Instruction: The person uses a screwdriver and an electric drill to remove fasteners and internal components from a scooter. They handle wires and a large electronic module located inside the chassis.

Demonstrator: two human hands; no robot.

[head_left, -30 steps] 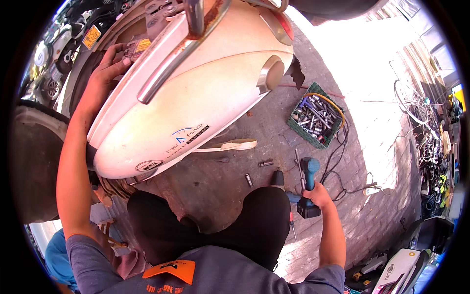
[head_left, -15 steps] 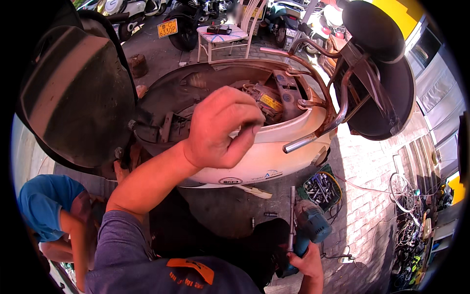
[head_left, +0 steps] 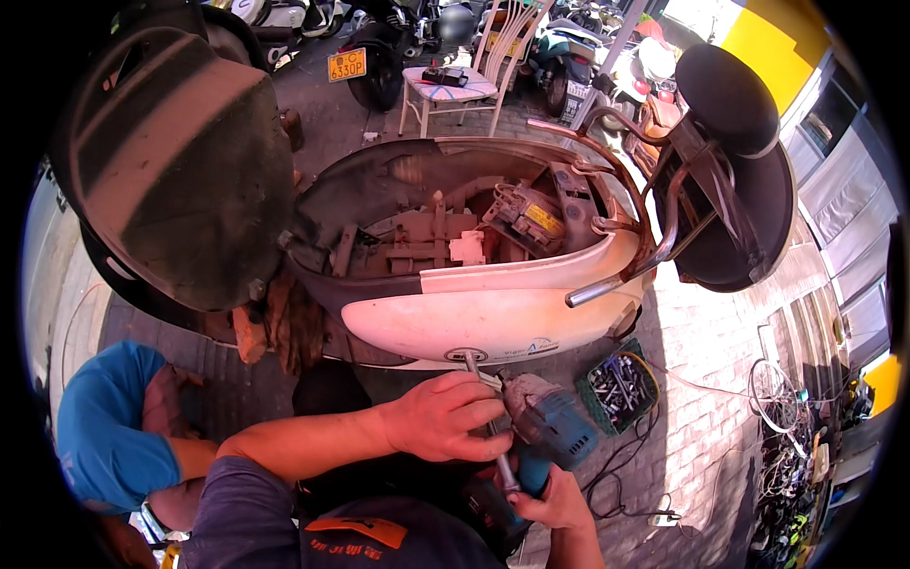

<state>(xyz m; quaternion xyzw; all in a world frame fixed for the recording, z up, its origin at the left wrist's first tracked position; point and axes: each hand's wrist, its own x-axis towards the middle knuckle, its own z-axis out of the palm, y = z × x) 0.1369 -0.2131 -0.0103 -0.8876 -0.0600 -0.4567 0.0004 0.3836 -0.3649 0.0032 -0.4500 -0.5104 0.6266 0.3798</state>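
Note:
My left hand [head_left: 450, 417] is closed round the middle of a long metal extension bar [head_left: 505, 470], held in front of my lap. My right hand [head_left: 559, 503] grips the handle of a blue corded impact wrench [head_left: 559, 422], its grey nose pointing up and left beside the bar. The bar's lower end lies against my right thumb; whether that hand also grips it, I cannot tell. Just beyond both hands is the white side panel [head_left: 455, 322] of a scooter. Its open body [head_left: 379, 204] shows a dusty frame and a component with a yellow label [head_left: 540, 220].
A green basket of sockets [head_left: 616, 391] stands right of the wrench, with a cable [head_left: 616, 474] beside it. The raised seat [head_left: 180, 180] is at left, a bent metal rack with a black backrest [head_left: 730, 104] at right. A person in blue [head_left: 114, 427] crouches at lower left.
My left hand has come down from above the scooter body and closed on the bar. My right hand has brought the wrench and bar left. The view has shifted slightly.

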